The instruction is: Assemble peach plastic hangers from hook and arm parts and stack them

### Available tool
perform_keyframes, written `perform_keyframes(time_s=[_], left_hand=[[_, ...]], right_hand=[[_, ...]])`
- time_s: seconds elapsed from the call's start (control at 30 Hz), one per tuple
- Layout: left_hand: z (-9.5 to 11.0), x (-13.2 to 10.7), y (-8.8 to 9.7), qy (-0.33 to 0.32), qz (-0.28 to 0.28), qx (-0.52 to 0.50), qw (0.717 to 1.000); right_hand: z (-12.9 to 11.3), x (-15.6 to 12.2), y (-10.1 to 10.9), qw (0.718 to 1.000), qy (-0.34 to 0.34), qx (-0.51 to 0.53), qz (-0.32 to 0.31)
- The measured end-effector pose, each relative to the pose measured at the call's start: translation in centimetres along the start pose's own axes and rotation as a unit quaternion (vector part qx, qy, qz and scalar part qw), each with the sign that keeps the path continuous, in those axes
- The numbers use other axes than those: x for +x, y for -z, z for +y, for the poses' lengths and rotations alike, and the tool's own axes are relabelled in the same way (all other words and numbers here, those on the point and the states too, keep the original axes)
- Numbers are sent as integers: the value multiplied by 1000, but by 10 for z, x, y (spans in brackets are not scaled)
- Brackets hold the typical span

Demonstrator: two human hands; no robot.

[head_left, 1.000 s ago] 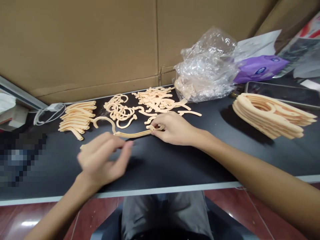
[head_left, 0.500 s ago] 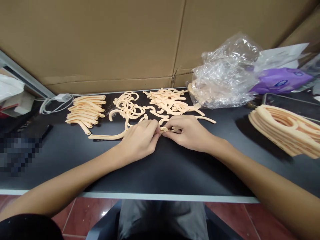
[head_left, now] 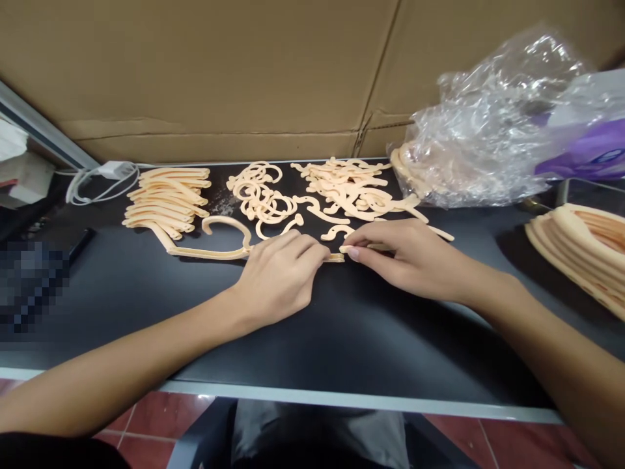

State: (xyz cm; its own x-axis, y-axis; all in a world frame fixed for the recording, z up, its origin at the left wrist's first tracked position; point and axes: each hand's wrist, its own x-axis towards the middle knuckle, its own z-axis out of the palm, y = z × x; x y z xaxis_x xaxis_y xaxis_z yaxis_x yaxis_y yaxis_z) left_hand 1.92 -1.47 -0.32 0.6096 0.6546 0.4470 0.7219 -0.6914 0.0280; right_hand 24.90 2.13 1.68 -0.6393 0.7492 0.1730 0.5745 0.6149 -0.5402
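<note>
My left hand lies curled over the right end of a peach plastic hanger piece with a hook that rests flat on the black table. Its fingertips pinch the piece's tip. My right hand pinches a small peach plastic part close beside that tip, fingers pressed together. Just behind both hands lie loose hook-shaped pieces and a heap of small curved pieces.
A neat pile of long peach strips sits at the left. A crumpled clear plastic bag lies at the back right, and stacked assembled hangers at the far right. A white charger and cable lie back left. Cardboard walls the rear.
The hands, joined at one spot half a second ago, have drawn slightly apart. The hooked piece now lies further left with its hook visible. The view has shifted left.
</note>
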Motion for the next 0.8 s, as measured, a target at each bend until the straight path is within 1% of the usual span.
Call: perform_keyframes(time_s=[0.33,0.6,0.7,0.8], left_hand=[[-1,1,-1,5,-4,-21,1000],[1,2,-1,7,-22,-48,999],[1,3,-1,10,-31,-46,998],[2,3,0,13,-40,-46,998]], right_hand=[[-2,0,0,999,32,5,-14],[-2,0,-1,994,-24,97,-36],[-1,0,-1,993,-41,105,-44],[0,0,-2,995,-31,93,-34]])
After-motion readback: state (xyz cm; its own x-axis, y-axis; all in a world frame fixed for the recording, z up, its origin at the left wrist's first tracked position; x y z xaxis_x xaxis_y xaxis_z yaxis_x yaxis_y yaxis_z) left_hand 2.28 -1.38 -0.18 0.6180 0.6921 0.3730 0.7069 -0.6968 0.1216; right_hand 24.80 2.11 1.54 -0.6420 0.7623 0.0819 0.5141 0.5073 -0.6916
